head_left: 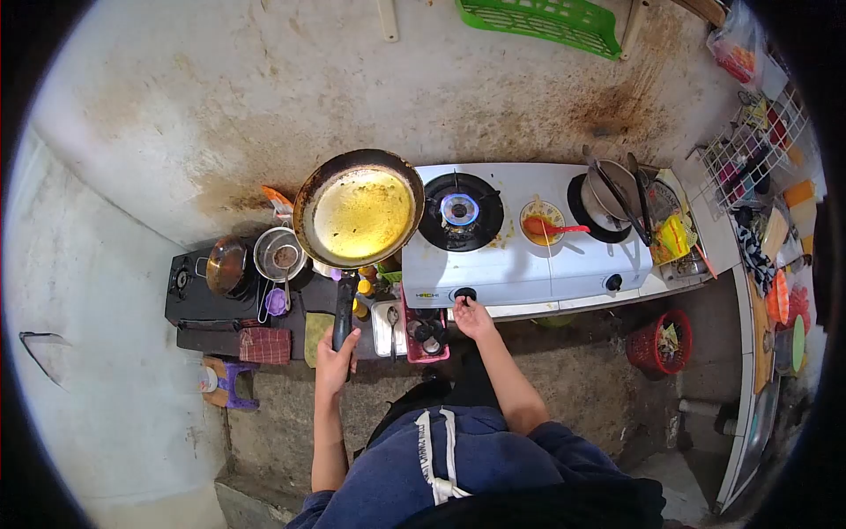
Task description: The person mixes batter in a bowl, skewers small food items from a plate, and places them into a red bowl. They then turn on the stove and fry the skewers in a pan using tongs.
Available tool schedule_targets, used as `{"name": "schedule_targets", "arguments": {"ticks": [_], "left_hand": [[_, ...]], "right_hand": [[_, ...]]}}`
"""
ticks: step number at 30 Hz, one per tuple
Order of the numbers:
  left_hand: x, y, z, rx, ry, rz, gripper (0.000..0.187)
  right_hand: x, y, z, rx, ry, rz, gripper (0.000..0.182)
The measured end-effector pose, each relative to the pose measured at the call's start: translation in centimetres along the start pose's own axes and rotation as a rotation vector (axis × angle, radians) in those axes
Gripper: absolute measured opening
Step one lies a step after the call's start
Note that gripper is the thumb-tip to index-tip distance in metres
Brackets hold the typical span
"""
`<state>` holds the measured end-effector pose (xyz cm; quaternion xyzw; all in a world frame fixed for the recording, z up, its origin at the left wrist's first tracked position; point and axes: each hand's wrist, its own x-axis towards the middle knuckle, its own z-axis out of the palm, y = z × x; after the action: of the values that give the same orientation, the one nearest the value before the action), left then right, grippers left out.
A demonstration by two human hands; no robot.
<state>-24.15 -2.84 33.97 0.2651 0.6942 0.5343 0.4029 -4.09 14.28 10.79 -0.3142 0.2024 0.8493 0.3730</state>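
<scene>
My left hand (pixel 336 360) is wrapped round the black handle of a frying pan (pixel 363 212). The pan is held up left of the white gas stove (pixel 529 275), and yellowish oil or liquid coats its inside. At the front of the stove, the fingers of my right hand (pixel 473 317) close on the left stove knob (pixel 464 295). Behind that knob a blue flame burns in the left burner (pixel 459 210), with no pot over it. A small bowl (pixel 541 212) of orange-yellow mixture, with a red spoon (pixel 564 229) in it, stands between the two burners.
A pot (pixel 610 189) with utensils sits on the right burner. On the left are a strainer (pixel 280 254), a glass-lidded pan (pixel 227 266) and a black stove (pixel 189 304). A red basket (pixel 659 342) stands on the floor. A green rack (pixel 542 22) hangs on the wall.
</scene>
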Motion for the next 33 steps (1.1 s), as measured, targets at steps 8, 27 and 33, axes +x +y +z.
{"name": "schedule_targets", "arguments": {"ticks": [8, 27, 33], "left_hand": [[0.0, 0.1, 0.3, -0.002, 0.004, -0.005, 0.019], [0.4, 0.3, 1.5, 0.033, -0.045, -0.009, 0.018], [0.5, 0.3, 1.7, 0.038, -0.055, 0.014, 0.018]], "right_hand": [[0.6, 0.3, -0.7, 0.072, -0.06, 0.001, 0.014], [0.4, 0.8, 0.5, -0.156, 0.097, -0.113, 0.015], [0.1, 1.0, 0.9, -0.195, 0.132, -0.137, 0.015]]}}
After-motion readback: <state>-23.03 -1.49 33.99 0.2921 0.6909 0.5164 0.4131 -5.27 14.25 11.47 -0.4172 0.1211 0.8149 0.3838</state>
